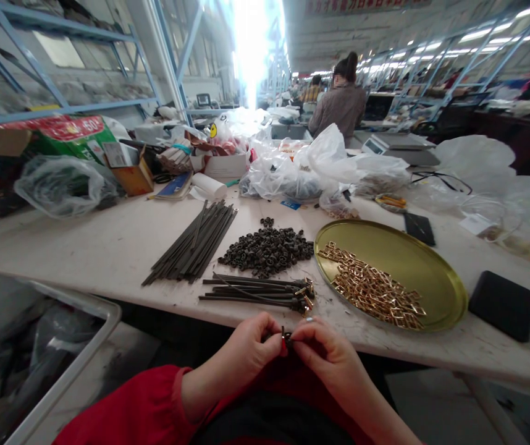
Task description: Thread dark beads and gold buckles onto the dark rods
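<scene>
My left hand (256, 339) and my right hand (323, 346) meet just off the table's front edge, fingers pinched. Between their fingertips is a small dark strap end (286, 337); most of the strap is hidden by the fingers, and I cannot make out whether a buckle is on it. Just beyond my hands lie several dark straps with gold buckles (256, 292) at their right ends. Behind these is a heap of small black loops (269, 248). Plain dark straps (193, 244) form a pile to the left. Gold rectangular buckles (371, 287) lie in a round yellow-green tray (399, 247) to the right.
A black flat case (503, 305) sits at the right edge of the white table (107, 238). Clear plastic bags (293, 170), a paper roll (208, 185) and boxes line the back. A white-rimmed bin (107, 318) stands lower left. Another person (340, 105) is farther off.
</scene>
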Tool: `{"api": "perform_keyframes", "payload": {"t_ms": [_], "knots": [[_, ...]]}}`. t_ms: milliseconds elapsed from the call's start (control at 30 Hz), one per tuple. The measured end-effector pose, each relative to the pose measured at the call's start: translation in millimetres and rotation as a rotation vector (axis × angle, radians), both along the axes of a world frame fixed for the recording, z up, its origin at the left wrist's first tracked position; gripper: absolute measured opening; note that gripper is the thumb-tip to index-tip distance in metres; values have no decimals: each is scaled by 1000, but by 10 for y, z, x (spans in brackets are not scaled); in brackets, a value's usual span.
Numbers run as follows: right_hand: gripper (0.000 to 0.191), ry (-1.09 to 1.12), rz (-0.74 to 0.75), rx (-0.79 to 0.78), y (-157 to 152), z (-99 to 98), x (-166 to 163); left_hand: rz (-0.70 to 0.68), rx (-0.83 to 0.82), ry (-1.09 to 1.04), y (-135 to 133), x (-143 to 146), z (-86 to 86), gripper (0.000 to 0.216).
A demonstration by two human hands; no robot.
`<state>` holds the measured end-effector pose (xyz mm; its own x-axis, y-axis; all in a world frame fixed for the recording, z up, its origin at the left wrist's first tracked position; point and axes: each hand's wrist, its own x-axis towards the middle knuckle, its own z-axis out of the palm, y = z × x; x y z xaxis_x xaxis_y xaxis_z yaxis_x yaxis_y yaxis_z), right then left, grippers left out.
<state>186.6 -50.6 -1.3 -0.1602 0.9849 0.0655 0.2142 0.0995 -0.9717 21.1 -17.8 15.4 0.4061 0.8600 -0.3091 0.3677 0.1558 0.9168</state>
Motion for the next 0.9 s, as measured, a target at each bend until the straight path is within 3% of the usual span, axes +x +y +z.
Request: {"api": "perform_keyframes", "payload": {"t_ms": [233, 400, 567, 900], "knots": [[12, 18, -197, -55, -73, -78, -67, -4, 100, 49, -105, 77, 146, 6], [11, -146, -271, 167, -129, -81, -98, 5, -60, -65, -134, 79, 146, 13], [12, -236, -299, 358, -189, -92, -165, 107, -33, -120, -126, 121, 108, 16], [18, -294, -353, 380, -143, -200, -161, 109, -91, -186, -97, 138, 53, 19]]}}
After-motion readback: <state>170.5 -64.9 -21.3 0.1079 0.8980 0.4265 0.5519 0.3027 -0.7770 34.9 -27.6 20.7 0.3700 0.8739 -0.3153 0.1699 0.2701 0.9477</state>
